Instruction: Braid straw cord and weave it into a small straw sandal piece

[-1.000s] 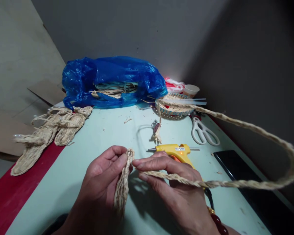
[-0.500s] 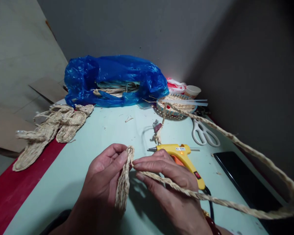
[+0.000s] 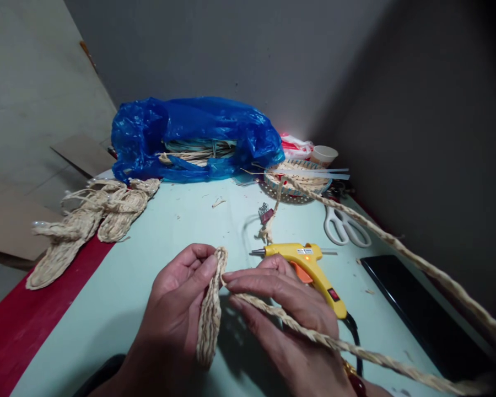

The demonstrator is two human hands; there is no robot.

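Observation:
My left hand (image 3: 177, 303) pinches a narrow coiled piece of braided straw (image 3: 209, 328) between thumb and fingers. The piece stands on edge, its rounded top level with the fingertips. Right beside it, the thumb and fingers of my right hand (image 3: 293, 325) close on the straw braid (image 3: 372, 360) close to where it meets the coil. From there the braid sweeps right across the back of the hand, leaves the view, and returns toward the basket. Just beyond my right hand lies a yellow glue gun (image 3: 300, 252) with an orange light on.
Several woven straw slippers (image 3: 122, 215) lie at the left table edge. A blue plastic bag (image 3: 215, 118) of straw stands at the back. Toward the right are a basket (image 3: 297, 187) with glue sticks, a paper cup (image 3: 324, 154), white-handled scissors (image 3: 347, 226) and a black phone (image 3: 421, 309).
The braid's loop at the right has swung outward and lower, partly out of view. The coiled piece has tilted slightly. Both hands keep nearly the same place and grip.

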